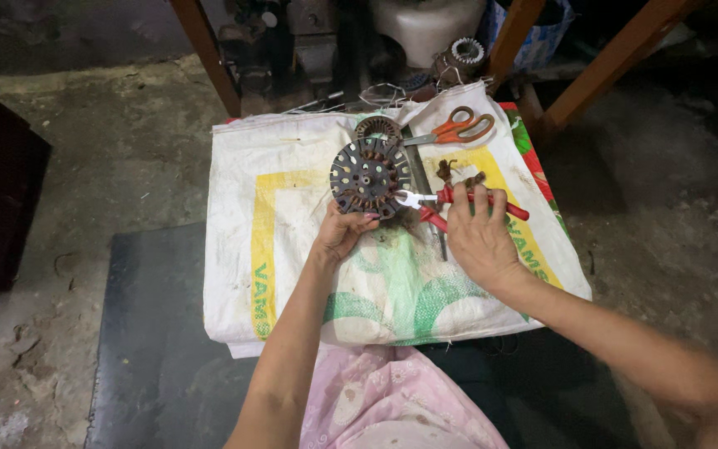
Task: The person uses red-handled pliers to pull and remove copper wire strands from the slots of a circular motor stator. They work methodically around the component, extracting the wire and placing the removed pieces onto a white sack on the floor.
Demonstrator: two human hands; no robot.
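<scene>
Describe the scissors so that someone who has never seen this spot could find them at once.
Start at the white woven sack spread flat on the floor, printed in yellow and green. Go to its far right corner, beyond the round slotted metal stator in the left hand. The scissors lie there untouched; their orange loop handles set them apart from the red-handled pliers in the right hand.

Orange-handled scissors on woven sack.

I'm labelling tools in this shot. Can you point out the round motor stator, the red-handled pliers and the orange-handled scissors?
round motor stator [367, 176], head view, on its slotted dark face.
red-handled pliers [410, 199], head view, on the metal jaws.
orange-handled scissors [461, 127], head view, on the orange handle loops.
</scene>
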